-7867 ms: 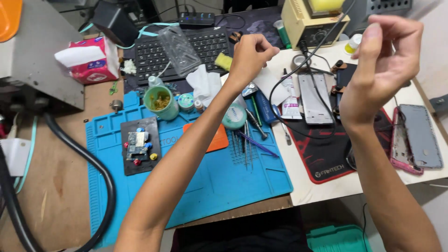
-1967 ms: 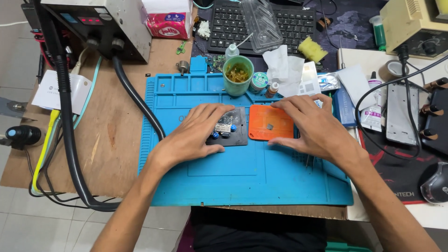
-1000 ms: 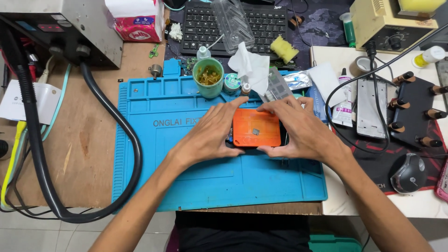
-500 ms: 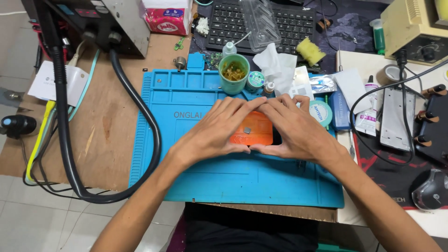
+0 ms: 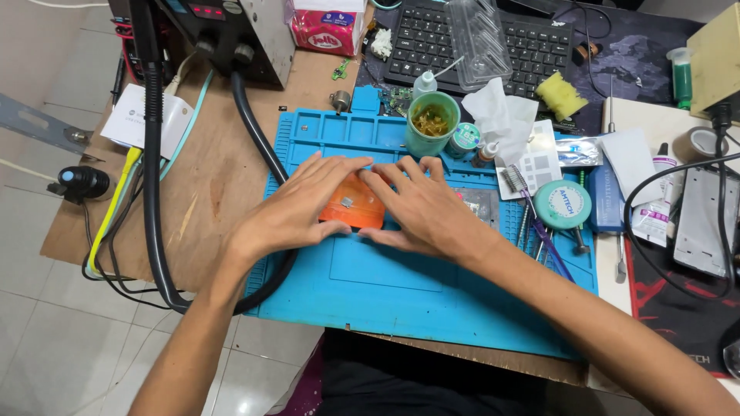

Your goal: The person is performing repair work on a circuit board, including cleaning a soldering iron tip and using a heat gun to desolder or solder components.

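Observation:
An orange square pad [image 5: 352,206] lies on the blue work mat [image 5: 432,300]. My left hand [image 5: 297,209] rests flat on its left side, fingers stretched over the pad's top edge. My right hand [image 5: 420,208] lies flat on its right side, fingertips meeting the left hand's above the pad. Both palms press down; neither hand grips the pad. A small grey piece shows on the pad between the hands. What lies beneath the pad is hidden.
A green cup [image 5: 432,123] with brassy wool, a small bottle [image 5: 423,83], tissue [image 5: 501,115] and a round teal tin [image 5: 563,204] stand behind and right. A black hose [image 5: 154,192] curves round the mat's left edge. Keyboard [image 5: 493,42] at the back.
The orange pad has moved from beside the dark holder to on top of it, and both hands have closed in flat over it. The view shifted slightly.

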